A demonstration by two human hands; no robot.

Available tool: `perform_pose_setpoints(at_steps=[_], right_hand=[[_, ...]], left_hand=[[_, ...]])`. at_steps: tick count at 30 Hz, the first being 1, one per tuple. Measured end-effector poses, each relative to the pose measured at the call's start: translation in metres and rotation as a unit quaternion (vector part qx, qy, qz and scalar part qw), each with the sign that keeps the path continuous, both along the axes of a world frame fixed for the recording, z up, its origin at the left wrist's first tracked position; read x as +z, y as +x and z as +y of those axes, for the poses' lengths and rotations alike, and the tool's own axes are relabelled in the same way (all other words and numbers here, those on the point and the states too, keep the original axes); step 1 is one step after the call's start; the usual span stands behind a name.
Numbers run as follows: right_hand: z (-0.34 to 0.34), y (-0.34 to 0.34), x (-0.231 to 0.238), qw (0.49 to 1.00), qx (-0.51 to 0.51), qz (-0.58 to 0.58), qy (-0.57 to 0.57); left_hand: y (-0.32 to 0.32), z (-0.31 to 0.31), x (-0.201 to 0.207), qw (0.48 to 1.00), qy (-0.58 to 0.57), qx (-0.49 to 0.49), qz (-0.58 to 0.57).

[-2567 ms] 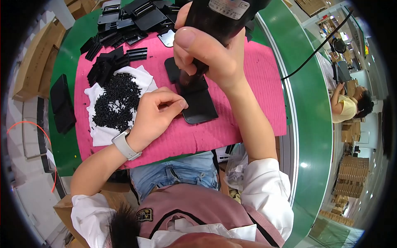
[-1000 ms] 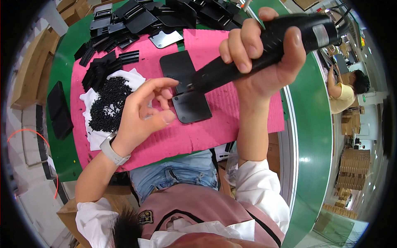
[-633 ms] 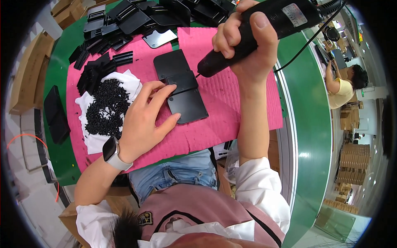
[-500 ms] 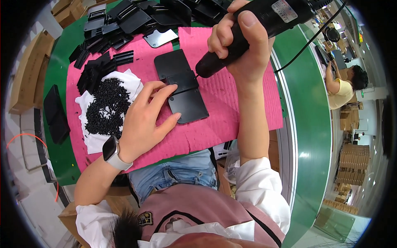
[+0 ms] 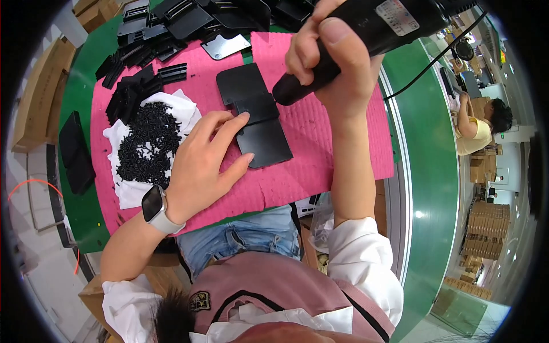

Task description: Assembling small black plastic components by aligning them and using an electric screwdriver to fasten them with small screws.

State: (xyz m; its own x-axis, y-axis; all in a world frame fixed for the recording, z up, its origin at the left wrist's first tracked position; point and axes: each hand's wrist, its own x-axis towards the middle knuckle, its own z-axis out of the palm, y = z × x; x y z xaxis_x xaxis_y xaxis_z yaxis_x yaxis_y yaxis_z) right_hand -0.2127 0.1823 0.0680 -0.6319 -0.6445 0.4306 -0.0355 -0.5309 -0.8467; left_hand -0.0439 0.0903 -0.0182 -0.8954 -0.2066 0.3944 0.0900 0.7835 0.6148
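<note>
My right hand [image 5: 343, 68] is wrapped around a black electric screwdriver [image 5: 372, 26], thumb along its body. The tool's nose meets the right edge of a hinged-looking black plastic part [image 5: 267, 146], near its raised middle section; the bit itself is hidden. The part lies flat on a pink foam sheet [image 5: 309, 154]. With fingertips and thumb, my left hand [image 5: 206, 151] holds the part down along its left side. Beside that hand, a heap of small black screws [image 5: 146, 137] rests on a white cloth [image 5: 186, 111].
More black plastic parts [image 5: 183, 23] are piled at the back of the green table [image 5: 423, 228]. Another black part [image 5: 76, 151] lies at the left edge. The tool's cable [image 5: 440, 57] hangs to the right. A co-worker in yellow [image 5: 477, 128] sits farther right.
The view has shifted slightly. The screwdriver's nose stays at the part's right edge, and its bit, visible before, is now out of sight. My left hand keeps its hold.
</note>
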Motion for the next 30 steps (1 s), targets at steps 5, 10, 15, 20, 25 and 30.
perform_pose_setpoints(at_steps=[5,10,15,20,25,30], right_hand=[[-0.002,0.006,0.012,0.998,0.013,0.026,0.062],[0.0,0.001,0.01,0.997,0.042,0.044,0.054],[-0.002,-0.002,0.008,0.996,0.057,0.037,0.056],[-0.004,-0.003,0.004,0.995,0.071,0.041,0.056],[-0.011,-0.003,-0.005,0.983,0.02,0.18,0.02],[0.0,-0.008,0.002,0.99,0.073,0.112,0.038]], left_hand=[[-0.001,0.001,0.001,1.0,0.007,0.004,-0.01],[-0.001,0.002,0.002,1.0,0.004,0.005,-0.009],[0.001,0.003,0.001,1.0,-0.002,0.006,-0.01],[0.002,0.003,0.001,1.0,-0.016,0.007,-0.008],[-0.003,0.004,0.009,1.0,-0.026,-0.001,-0.007],[-0.026,-0.021,0.037,0.967,-0.232,-0.066,-0.076]])
